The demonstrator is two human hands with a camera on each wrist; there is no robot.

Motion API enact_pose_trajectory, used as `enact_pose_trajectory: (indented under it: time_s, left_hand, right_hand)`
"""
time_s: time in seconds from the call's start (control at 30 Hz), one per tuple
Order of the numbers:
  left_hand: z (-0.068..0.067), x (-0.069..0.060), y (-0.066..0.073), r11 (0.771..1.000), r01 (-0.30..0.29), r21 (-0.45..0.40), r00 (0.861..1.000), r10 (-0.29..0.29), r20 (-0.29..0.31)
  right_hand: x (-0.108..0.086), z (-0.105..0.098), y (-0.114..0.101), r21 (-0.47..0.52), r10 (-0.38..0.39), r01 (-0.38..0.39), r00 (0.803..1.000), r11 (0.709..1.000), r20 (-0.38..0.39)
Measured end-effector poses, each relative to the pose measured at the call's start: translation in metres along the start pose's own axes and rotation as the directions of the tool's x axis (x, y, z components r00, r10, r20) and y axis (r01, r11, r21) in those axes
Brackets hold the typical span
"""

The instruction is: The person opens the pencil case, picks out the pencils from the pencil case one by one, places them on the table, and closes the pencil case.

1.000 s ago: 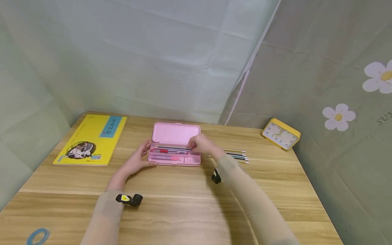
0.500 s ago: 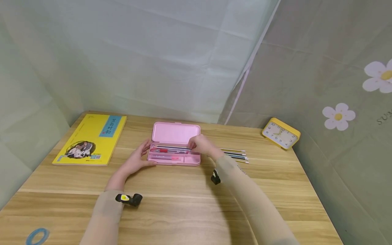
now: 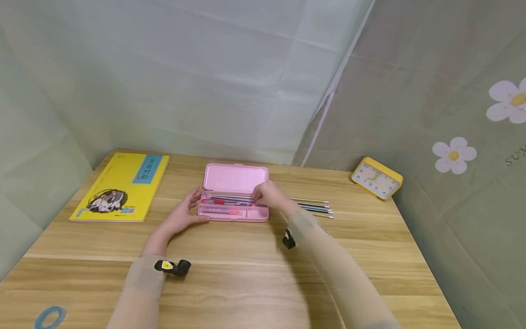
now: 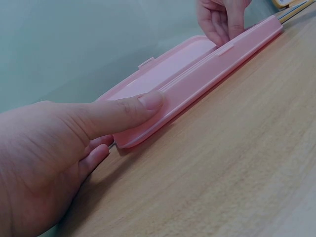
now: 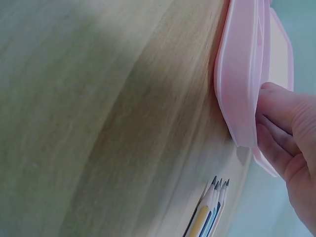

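Observation:
An open pink pencil case (image 3: 258, 215) lies on the table with its lid (image 3: 236, 178) folded back. Pencils and a red-marked pen (image 3: 219, 202) fill its back compartment, and a pink pen (image 3: 222, 211) lies in the front one. My left hand (image 3: 184, 214) holds the left end of the case, thumb on the front wall (image 4: 197, 84) and fingers around the far side. My right hand (image 3: 271, 195) reaches into the right end with bent fingers, pinching the end of a pencil (image 3: 230, 196); its fingertips are hidden behind the case wall in the right wrist view.
Several sharpened pencils (image 3: 316, 208) lie to the right of the case, partly behind my right wrist. A yellow clock (image 3: 377, 178) stands at the back right, a yellow book (image 3: 123, 187) lies at the left, and a blue ring (image 3: 50, 317) sits near the front left.
Both hands stay almost in place around the case. A light-coloured pencil shows more clearly along the back of the compartment. The view has shifted very slightly.

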State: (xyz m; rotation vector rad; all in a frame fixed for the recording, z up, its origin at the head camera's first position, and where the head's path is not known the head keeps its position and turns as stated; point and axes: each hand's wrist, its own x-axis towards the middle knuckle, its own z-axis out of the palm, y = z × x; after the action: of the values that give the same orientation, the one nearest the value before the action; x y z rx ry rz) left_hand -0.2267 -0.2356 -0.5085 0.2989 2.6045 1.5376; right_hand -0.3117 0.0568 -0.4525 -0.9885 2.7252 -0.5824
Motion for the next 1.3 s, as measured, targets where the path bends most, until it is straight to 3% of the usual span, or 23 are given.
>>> enact_pose_trajectory:
  time_s: [0.33,0.8,1.3]
  left_hand:
    - [0.0012,-0.0004,0.0007,1.000,0.013,0.010,1.000,-0.013,0.003]
    - [-0.0005,-0.0006,0.0008,1.000,0.010,0.000,1.000,-0.010,0.002]
    - [-0.0005,-0.0010,0.0023,1.000,0.004,0.004,1.000,-0.004,0.006]
  right_hand:
    - [-0.0013,0.0012,0.0000,-0.031,-0.026,0.026,0.999,0.999,-0.018]
    - [-0.0026,-0.0004,0.0002,0.069,0.029,-0.026,0.999,0.997,-0.044]
    - [-0.0092,-0.0056,0.0022,0.082,-0.012,0.024,0.989,0.996,-0.147]
